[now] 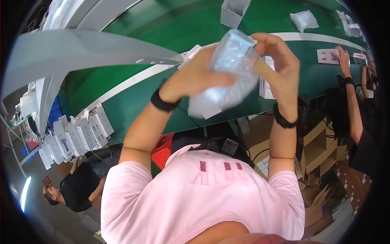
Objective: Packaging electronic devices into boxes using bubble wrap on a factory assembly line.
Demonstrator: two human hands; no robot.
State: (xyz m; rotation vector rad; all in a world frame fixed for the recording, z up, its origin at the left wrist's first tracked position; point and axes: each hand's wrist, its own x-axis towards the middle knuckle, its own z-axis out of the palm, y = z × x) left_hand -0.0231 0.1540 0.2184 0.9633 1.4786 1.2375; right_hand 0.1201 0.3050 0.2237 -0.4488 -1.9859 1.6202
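Note:
A pale blue item in a clear bubble-wrap bag [229, 81] is held up over the green bench, tilted with its pale blue end at the top. My left hand [197, 77] grips its left side, thumb laid across the front and the other fingers hidden behind it. At the upper right end, my right hand [280, 61] is closed on the bag with thumb and curled fingers. A white printed box [266, 87] lies on the bench just behind my right hand, partly covered by it.
A grey metal arm [101, 46] crosses from the left. White boxes [77, 136] stand in a row on the left. An open white box [233, 14] and another bubble-wrapped packet [304, 20] rest farther back. At right, a co-worker's hand [343, 59] touches a flat white box [327, 56].

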